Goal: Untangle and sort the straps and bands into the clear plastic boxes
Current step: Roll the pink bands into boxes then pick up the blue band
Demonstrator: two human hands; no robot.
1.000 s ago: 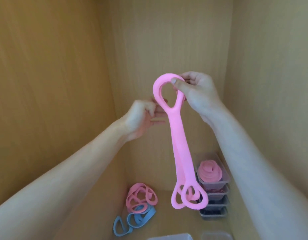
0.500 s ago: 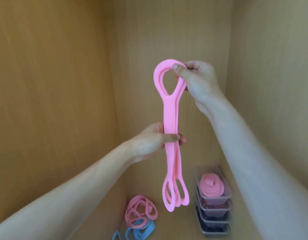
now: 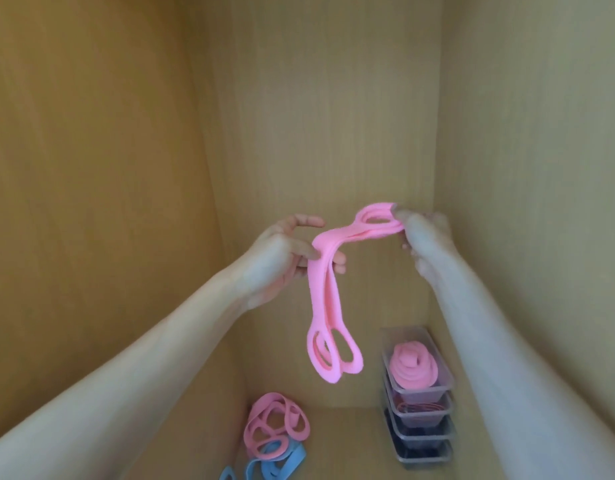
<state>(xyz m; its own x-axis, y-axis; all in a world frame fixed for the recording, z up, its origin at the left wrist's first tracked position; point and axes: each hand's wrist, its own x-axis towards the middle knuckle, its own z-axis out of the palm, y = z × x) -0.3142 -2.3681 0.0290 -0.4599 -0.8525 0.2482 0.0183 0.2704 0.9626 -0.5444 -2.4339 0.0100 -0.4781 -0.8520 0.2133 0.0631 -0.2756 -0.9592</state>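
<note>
A doubled pink band (image 3: 323, 299) with loop ends is held in the air between both hands. My right hand (image 3: 425, 237) pinches its upper loops at the right. My left hand (image 3: 285, 258) holds the band's middle between thumb and fingers, and the lower loops hang down from there. Below on the shelf floor lies a tangle of pink bands (image 3: 276, 424) on top of blue bands (image 3: 264, 465). At the lower right stands a stack of clear plastic boxes (image 3: 418, 414); the top one holds a rolled pink band (image 3: 413, 370).
Wooden walls close in on the left (image 3: 91, 202), back (image 3: 316, 116) and right (image 3: 541, 168). The lower boxes in the stack hold dark and reddish items that are hard to make out.
My right hand has come down from high up to the level of my left hand, so the band's upper part now lies sideways. The left hand keeps its hold on the middle.
</note>
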